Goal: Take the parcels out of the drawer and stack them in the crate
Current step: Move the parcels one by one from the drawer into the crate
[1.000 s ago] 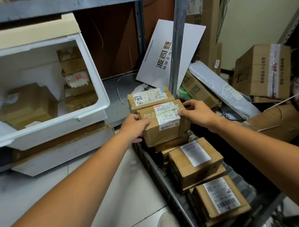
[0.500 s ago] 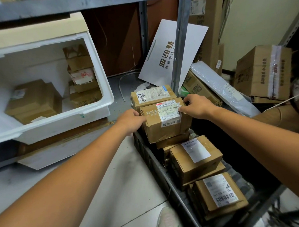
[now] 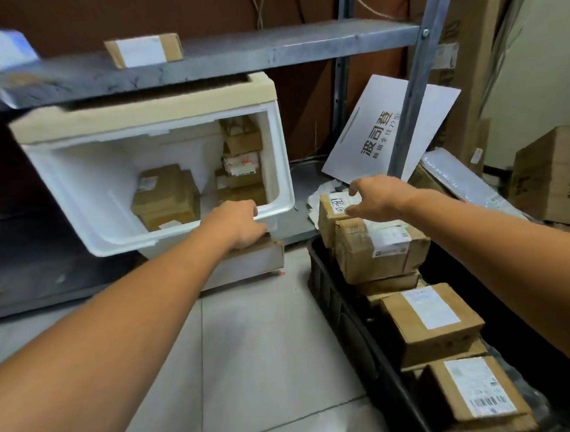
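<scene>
Left hand (image 3: 238, 222) sat at the front rim of the white foam drawer (image 3: 280, 170), fingers curled at the lip; couldn't tell if it gripped. Right hand (image 3: 379, 197) hovered loose and spread, holding nothing, just above the hand-marked parcel (image 3: 334, 210) at the far end of the black crate (image 3: 336, 298). Taped parcel (image 3: 379, 247) was stacked beside it in the crate. Remaining parcels (image 3: 165, 196) lay inside the drawer. A small box (image 3: 144, 50) sat on the metal shelf (image 3: 270, 50) above.

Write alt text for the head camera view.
A person's left hand grips the front rim of a white drawer holding cardboard parcels, while the right hand hovers open over the parcel stack in a black crate.
</scene>
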